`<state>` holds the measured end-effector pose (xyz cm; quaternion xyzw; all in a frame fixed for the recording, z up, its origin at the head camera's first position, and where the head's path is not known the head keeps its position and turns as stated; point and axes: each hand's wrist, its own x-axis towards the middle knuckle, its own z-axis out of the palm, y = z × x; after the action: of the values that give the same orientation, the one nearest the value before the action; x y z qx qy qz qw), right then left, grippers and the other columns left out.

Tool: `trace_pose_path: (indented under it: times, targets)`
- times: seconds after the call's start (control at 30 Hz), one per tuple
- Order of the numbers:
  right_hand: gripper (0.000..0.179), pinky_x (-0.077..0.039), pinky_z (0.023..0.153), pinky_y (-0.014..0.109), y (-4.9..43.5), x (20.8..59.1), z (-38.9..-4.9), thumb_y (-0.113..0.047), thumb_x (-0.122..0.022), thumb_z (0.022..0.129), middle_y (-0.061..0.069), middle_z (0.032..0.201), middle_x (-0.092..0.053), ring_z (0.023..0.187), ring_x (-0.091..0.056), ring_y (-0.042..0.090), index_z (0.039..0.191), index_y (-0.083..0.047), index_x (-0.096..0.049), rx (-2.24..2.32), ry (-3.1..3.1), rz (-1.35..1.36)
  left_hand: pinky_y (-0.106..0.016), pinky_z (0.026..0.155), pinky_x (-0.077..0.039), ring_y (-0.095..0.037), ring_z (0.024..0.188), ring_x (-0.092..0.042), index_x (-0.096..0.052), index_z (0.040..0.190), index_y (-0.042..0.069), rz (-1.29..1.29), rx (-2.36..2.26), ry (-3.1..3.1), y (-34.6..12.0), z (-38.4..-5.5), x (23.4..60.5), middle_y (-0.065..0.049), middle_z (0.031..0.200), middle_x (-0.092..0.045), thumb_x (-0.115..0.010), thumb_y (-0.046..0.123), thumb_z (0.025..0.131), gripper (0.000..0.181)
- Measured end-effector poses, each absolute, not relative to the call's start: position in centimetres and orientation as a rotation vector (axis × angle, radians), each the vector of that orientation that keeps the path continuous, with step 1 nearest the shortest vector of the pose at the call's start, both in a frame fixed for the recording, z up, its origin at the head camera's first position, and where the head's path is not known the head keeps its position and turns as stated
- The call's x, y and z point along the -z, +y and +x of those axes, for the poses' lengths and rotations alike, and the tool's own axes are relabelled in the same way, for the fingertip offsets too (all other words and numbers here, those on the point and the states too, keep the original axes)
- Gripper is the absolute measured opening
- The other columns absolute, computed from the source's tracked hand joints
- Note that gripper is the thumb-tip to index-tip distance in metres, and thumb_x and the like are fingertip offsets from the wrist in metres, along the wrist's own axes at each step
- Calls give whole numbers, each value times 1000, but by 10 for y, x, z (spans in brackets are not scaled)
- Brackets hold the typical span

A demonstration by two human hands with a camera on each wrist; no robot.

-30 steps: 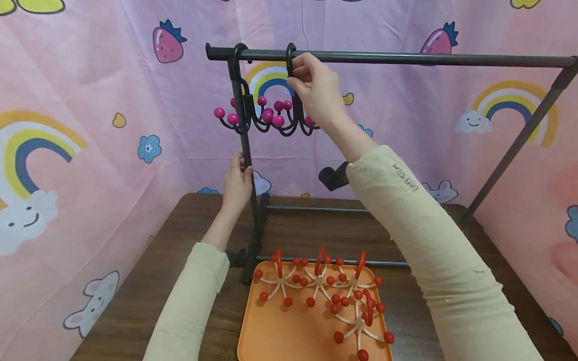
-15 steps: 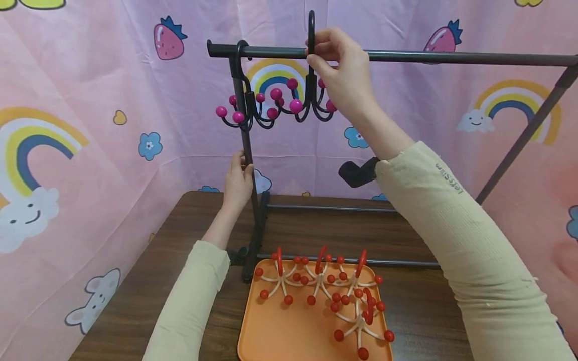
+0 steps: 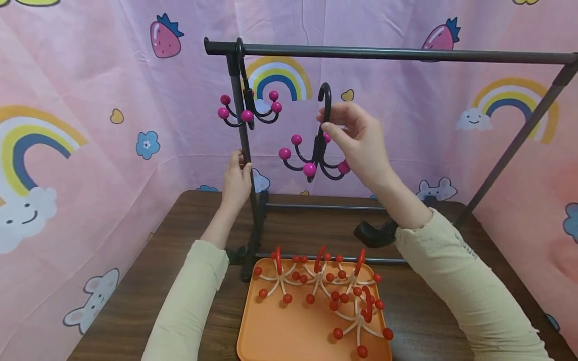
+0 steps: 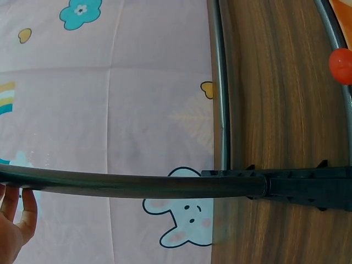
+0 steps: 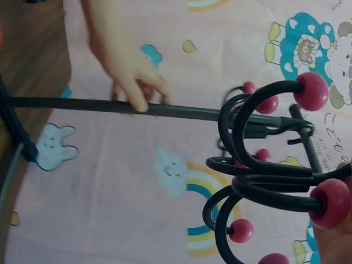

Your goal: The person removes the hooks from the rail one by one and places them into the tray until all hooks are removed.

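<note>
In the head view my right hand (image 3: 361, 143) pinches the hook stem of a black multi-arm hanger with pink ball tips (image 3: 309, 169), held upright below the rack's top bar (image 3: 384, 53) and apart from it. The right wrist view shows that hanger's curved arms (image 5: 269, 190) close up, with only a sliver of the hand at the edge. My left hand (image 3: 237, 181) grips the dark left post (image 3: 247, 145), thumb in front and fingers partly hidden behind. In the left wrist view the fingertips meet that post (image 4: 137, 186). A second black-and-pink hanger (image 3: 249, 98) hangs at the bar's left end.
An orange tray (image 3: 280, 331) on the brown wooden table (image 3: 180, 271) carries several white hangers with red balls and hooks (image 3: 359, 318). The rack's lower rails (image 3: 316, 206) cross behind it. Its slanted right post (image 3: 510, 145) reaches the table. Patterned cloth hangs behind.
My right hand has lifted the second hanger off the bar, then carried it down and to the right. The left hand stays on the post. The hanger left on the bar has swung slightly.
</note>
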<state>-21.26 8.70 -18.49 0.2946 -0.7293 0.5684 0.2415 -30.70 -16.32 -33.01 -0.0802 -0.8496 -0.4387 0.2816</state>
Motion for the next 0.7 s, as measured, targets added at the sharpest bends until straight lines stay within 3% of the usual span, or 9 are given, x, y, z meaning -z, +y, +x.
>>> trace_pose_path:
  times: [0.7]
  targets:
    - [20,-48,87,29,95,268,-166,-3,-61,85,9,106,-61,100,-60,13,105,-2,-60,-1648,-2128,833,-45,79,-47,-30,101,-54,-36,128,8,-217,1179,-2276,-163,-308,331,-16,114,-50,-42,20,96,34]
